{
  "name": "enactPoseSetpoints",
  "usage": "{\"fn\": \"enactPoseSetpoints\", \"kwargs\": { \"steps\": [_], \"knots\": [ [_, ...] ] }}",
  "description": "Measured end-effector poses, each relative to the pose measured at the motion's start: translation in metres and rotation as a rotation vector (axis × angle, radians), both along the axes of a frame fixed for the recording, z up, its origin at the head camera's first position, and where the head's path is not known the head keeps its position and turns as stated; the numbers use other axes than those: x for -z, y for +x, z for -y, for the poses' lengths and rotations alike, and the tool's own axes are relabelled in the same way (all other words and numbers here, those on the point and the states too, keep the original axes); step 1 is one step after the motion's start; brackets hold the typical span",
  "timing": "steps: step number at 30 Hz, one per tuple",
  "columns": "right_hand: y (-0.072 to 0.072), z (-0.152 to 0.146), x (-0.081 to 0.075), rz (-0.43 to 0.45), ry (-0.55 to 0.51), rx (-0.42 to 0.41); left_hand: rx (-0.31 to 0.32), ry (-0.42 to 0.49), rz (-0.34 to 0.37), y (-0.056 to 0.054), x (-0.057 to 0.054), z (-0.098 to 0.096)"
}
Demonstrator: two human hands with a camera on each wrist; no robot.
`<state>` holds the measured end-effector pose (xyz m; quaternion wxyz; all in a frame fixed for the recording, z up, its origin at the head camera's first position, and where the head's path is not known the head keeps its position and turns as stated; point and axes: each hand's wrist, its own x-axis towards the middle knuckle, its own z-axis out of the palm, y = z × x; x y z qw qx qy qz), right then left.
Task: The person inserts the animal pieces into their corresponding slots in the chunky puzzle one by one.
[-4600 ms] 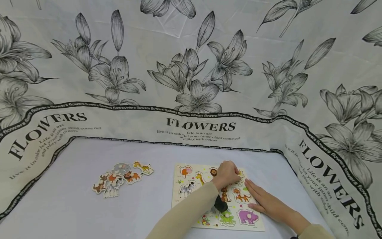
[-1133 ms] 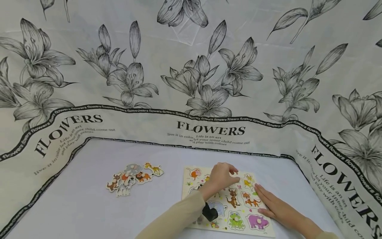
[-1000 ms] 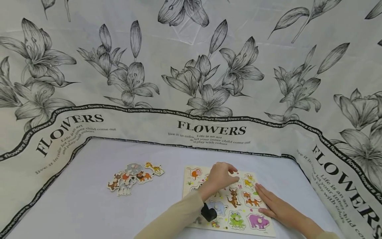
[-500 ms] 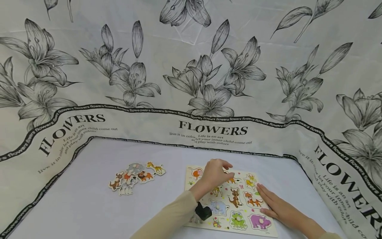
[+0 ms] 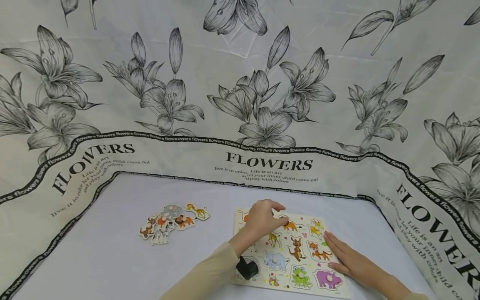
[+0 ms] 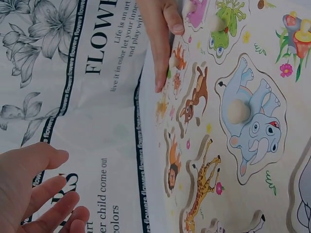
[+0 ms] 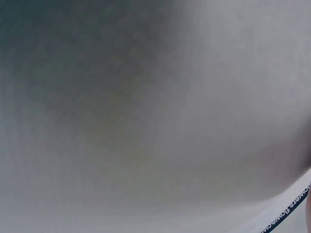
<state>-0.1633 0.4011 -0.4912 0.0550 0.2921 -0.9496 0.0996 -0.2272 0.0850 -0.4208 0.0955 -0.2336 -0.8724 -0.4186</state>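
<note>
A wooden animal puzzle board [image 6: 257,29] lies on the white table. My left hand [image 5: 260,219] hangs over its upper left part, thumb and forefinger apart and holding nothing. Below its fingers is the lion slot [image 5: 291,225]; the giraffe [image 5: 274,240] and kangaroo [image 5: 296,248] slots lie nearer me. Knobbed pieces sit in the board: a blue elephant [image 6: 253,116], a green frog [image 5: 301,278], a purple hippo [image 5: 327,279] and a tiger [image 5: 318,251]. A yellow animal [image 5: 316,228] is at the upper right. My right hand [image 5: 350,258] lies along the right edge, fingers straight.
Left of the board is a heap of loose pieces: a giraffe [image 5: 198,211], a grey elephant [image 5: 171,211], a lion [image 5: 185,222], a kangaroo [image 5: 147,227] and a zebra [image 5: 161,234]. Flower-printed cloth [image 5: 195,158] walls the table's back and sides. The right wrist view is mostly blurred grey.
My left hand has come away from the yellow animal at the board's upper right and moved left, its fingers parting. My right hand stays at the edge. The head view has shifted slightly.
</note>
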Motion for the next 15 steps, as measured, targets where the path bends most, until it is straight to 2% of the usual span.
{"fn": "enactPoseSetpoints", "kwargs": {
  "steps": [15],
  "knots": [
    [0.001, 0.002, 0.0, -0.003, 0.004, 0.0, -0.081, 0.013, -0.026, 0.0, 0.008, 0.031]
  ]
}}
